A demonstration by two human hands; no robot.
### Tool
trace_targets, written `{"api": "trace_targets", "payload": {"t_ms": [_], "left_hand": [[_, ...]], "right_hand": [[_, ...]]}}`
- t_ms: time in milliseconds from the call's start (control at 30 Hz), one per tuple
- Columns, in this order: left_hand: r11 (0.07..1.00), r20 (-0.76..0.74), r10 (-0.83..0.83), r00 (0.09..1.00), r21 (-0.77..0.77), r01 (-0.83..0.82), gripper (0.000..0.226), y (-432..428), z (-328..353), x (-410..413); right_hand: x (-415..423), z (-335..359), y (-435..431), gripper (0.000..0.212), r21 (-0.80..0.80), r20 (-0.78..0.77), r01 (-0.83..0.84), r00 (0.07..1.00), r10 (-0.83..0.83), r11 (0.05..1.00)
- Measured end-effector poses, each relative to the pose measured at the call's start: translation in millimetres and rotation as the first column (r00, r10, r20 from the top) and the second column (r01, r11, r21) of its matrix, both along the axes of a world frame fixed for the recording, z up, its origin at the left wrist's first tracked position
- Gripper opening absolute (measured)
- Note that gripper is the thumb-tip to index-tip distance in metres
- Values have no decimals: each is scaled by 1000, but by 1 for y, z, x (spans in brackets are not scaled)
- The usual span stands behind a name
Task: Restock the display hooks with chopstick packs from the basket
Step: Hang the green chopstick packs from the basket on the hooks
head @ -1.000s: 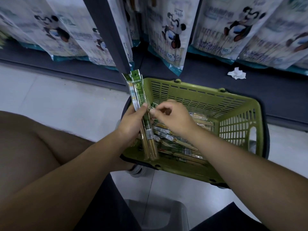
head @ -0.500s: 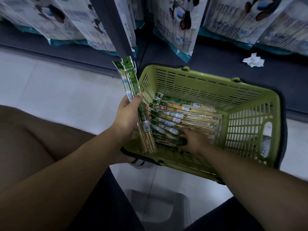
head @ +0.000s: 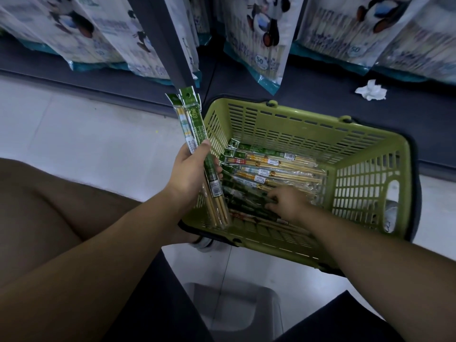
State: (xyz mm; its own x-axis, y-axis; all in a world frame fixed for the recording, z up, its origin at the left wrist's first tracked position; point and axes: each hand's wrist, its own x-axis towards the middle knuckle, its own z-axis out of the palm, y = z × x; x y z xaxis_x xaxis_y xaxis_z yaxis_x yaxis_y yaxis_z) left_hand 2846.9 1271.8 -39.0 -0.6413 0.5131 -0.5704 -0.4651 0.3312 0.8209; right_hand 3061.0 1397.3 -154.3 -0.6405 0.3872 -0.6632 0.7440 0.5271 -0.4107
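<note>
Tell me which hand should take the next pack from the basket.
Right: the right hand is down on the packs in the basket; the left hand grips a bundle.

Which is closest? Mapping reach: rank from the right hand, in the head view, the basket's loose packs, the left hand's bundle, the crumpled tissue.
1. Loose packs: under the right hand, in the basket.
2. Bundle: leftward, gripped by the left hand.
3. Crumpled tissue: far, on the shelf base.

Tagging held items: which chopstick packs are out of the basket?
The bundle that the left hand grips upright. The other packs lie flat inside the basket, where the right hand reaches.
</note>
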Motion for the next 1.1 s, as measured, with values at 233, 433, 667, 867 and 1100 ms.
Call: {"api": "trace_targets", "payload": {"t_ms": [233, 433, 667, 867, 1100], "left_hand": [[999, 37, 7, 999, -35, -6, 24, 3, 2, 4], [998, 82, -59, 995, 29, 57, 74, 3, 15, 11], [991, -39, -113, 993, -81, 110, 67, -2, 18, 8], [995, -71, -60, 996, -85, 53, 38, -2, 10, -2], [997, -118, -69, 991, 24, 72, 41, -8, 5, -7]], "right_hand": [[-46, 83, 9, 18, -243, -419, 279, 834, -360, 929], [-82, 124, -28, 23, -208, -586, 259, 739, -332, 943], [-80, 129, -39, 36, 12, -582, 100, 810, -75, 995], [-45, 75, -10, 24, -85, -337, 289, 892, -301, 953], [7, 11, -10, 48, -128, 126, 43, 992, -27, 991]]}}
